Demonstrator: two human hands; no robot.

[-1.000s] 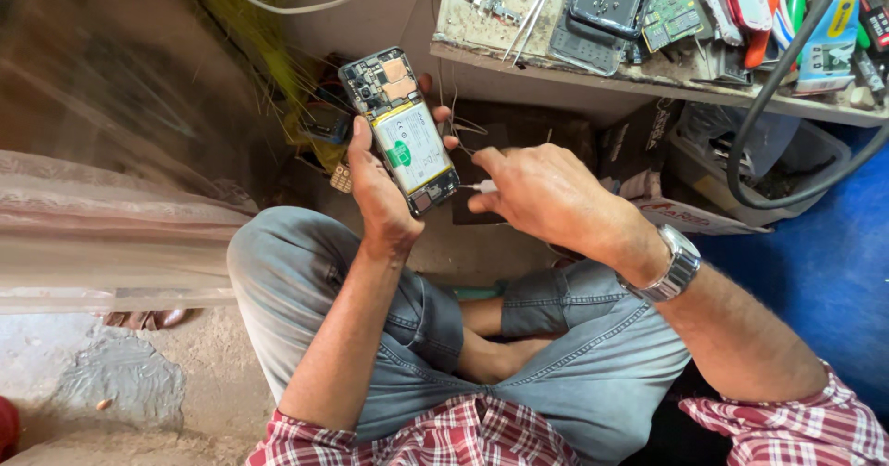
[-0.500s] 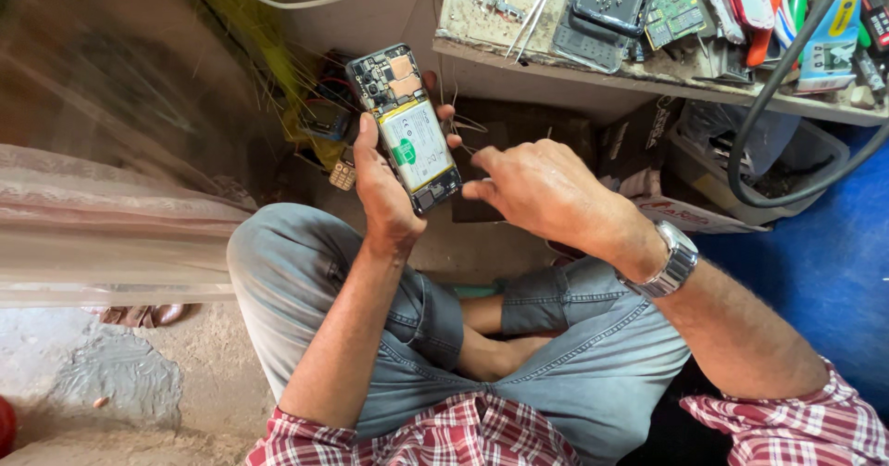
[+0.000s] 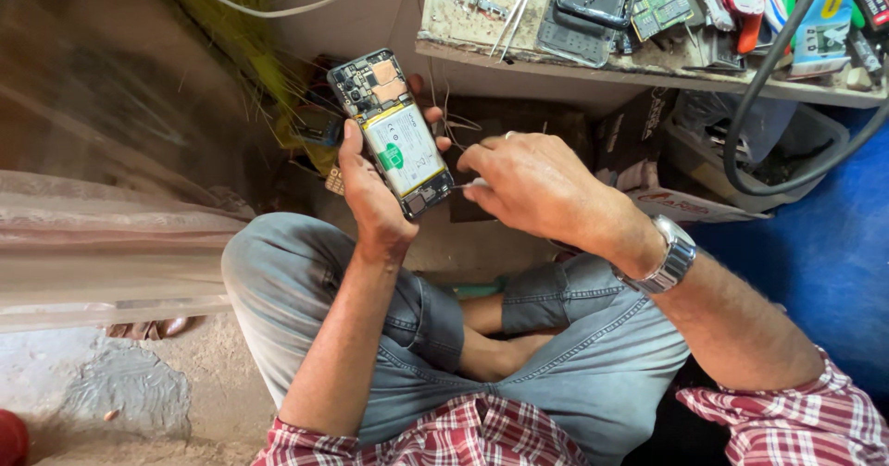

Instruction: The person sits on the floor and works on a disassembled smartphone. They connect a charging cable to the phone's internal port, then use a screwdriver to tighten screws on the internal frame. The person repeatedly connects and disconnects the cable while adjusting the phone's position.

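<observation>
Cradling the opened phone (image 3: pixel 393 136) back-up in my left hand (image 3: pixel 373 199), fingers wrapped around its edges to steady it above my lap, I pinch a thin tool (image 3: pixel 469 184) in my right hand (image 3: pixel 524 188) at its lower corner.

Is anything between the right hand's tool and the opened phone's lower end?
Nothing visible. The right hand holds a thin tool with its tip at the lower edge of the opened phone, which the left hand grips from behind.

Red-white plaid shirt (image 3: pixel 787 424), faded blue jeans (image 3: pixel 574 373), silver metal wristwatch (image 3: pixel 669 260).
</observation>
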